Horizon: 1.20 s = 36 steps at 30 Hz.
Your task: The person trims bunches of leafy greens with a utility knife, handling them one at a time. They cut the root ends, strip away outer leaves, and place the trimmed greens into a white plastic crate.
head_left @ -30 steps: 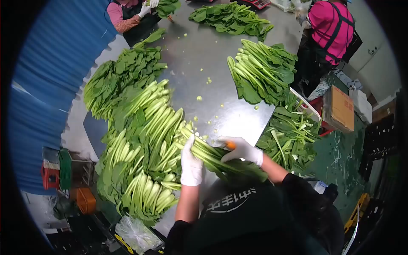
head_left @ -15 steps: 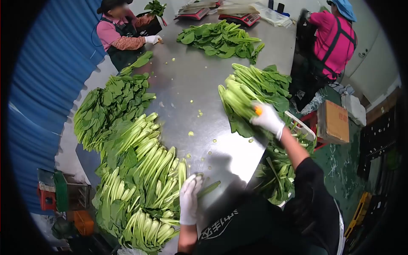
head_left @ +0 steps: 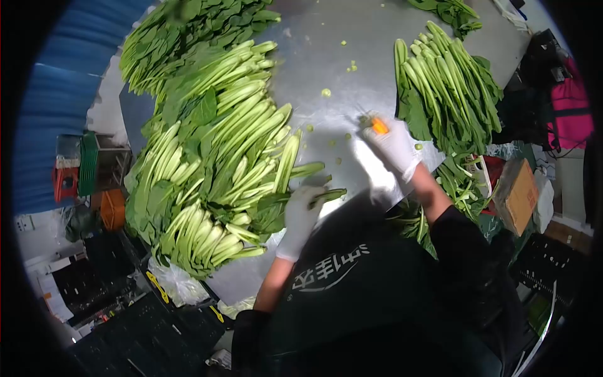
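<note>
My left hand [head_left: 301, 217], in a white glove, is closed around a leafy green stalk [head_left: 334, 194] whose cut end points right. Its leaves [head_left: 267, 212] trail to the left of the hand. My right hand [head_left: 394, 149], also gloved, grips an orange-handled tool [head_left: 379, 125], seemingly a small knife; its blurred tip points to the upper left. Beside my left hand spreads a large heap of leafy greens [head_left: 242, 125] with pale stems. A second row of greens [head_left: 449, 88] lies beyond my right hand, apart from it.
Small cut stem pieces [head_left: 326, 92] are scattered on the metal table [head_left: 314, 38]. More greens [head_left: 461, 188] sit below its right edge, near a cardboard box [head_left: 516, 195]. A person in pink [head_left: 568, 103] is at the far right. Black crates [head_left: 151, 336] stand lower left.
My right hand has left the greens on the right, which now lie in a row, and come back over the table. My left hand now holds a stalk. The view has tilted downward.
</note>
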Available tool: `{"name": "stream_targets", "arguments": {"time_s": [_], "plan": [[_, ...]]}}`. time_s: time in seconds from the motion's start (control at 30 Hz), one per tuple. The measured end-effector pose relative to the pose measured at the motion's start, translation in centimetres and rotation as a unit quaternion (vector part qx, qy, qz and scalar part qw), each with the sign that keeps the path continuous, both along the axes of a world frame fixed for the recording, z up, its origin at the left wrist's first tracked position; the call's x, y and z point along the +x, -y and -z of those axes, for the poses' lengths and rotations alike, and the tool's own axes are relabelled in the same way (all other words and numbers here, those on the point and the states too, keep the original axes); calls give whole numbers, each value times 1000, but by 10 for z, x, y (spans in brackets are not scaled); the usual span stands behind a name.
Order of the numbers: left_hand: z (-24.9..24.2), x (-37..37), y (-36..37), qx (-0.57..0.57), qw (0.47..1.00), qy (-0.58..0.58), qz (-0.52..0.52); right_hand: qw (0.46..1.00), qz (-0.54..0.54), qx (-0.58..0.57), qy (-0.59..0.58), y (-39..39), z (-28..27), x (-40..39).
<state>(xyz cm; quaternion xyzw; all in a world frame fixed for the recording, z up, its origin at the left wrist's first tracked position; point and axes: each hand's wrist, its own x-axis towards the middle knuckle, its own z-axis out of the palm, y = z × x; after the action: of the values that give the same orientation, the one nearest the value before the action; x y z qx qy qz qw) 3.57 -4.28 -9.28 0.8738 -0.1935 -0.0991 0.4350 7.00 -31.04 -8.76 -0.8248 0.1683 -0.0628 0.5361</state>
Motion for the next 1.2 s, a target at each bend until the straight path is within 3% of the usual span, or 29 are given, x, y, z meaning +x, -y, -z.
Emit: {"name": "stream_targets", "arguments": {"time_s": [0.03,0.17,0.23,0.27,0.3,0.33,0.37,0.43,0.5,0.57,0.6,0.67,0.73,0.83,0.9,0.97,1.0,1.03,1.13,1.2], "plan": [[7,5,8,63,988,116,78,998,-50,12,-21,-17,21,-3],[29,10,21,175,951,217,133,997,-79,0,-10,-60,0,-30],[17,12,18,100,987,95,81,995,-98,-8,15,-66,-11,-42],[-8,10,17,23,999,39,27,994,-102,-27,-35,-65,-18,-50],[-24,12,14,21,998,43,30,994,-99,-30,-32,-65,-23,-57],[-39,14,8,-93,993,-75,-23,995,-93,-24,-39,-66,-27,-64],[-53,16,2,-203,958,-188,-75,995,-89,-17,-44,-69,-31,-67],[-85,18,-9,-310,883,-318,-151,995,-97,-13,-21,-77,-39,-70],[-84,23,-25,-382,860,-304,-148,995,-104,-11,1,-83,-42,-72],[-81,27,-38,-449,800,-350,-188,995,-95,19,15,-89,-40,-76],[-86,24,-39,-457,790,-354,-204,995,-94,19,17,-90,-40,-78],[-76,23,-39,-471,778,-357,-215,989,-66,135,-1,-92,-39,-85],[-67,24,-39,-488,763,-369,-210,990,-60,131,-4,-91,-40,-93],[-66,11,-20,-345,858,-352,-143,993,-62,102,1,-85,-31,-102],[-55,-4,-4,-175,951,-255,-1,988,-17,155,-17,-83,-34,-105],[-14,15,-5,-144,967,-207,20,985,13,171,-23,-80,-38,-109],[0,34,-8,-40,999,-8,6,990,29,140,-7,-74,-28,-114],[4,51,-6,63,979,192,-8,993,46,109,9,-68,-21,-118],[12,85,9,320,928,165,-95,992,48,106,-51,-68,-20,-130],[27,97,9,331,926,162,-80,996,25,44,-68,-68,-9,-138]]}}
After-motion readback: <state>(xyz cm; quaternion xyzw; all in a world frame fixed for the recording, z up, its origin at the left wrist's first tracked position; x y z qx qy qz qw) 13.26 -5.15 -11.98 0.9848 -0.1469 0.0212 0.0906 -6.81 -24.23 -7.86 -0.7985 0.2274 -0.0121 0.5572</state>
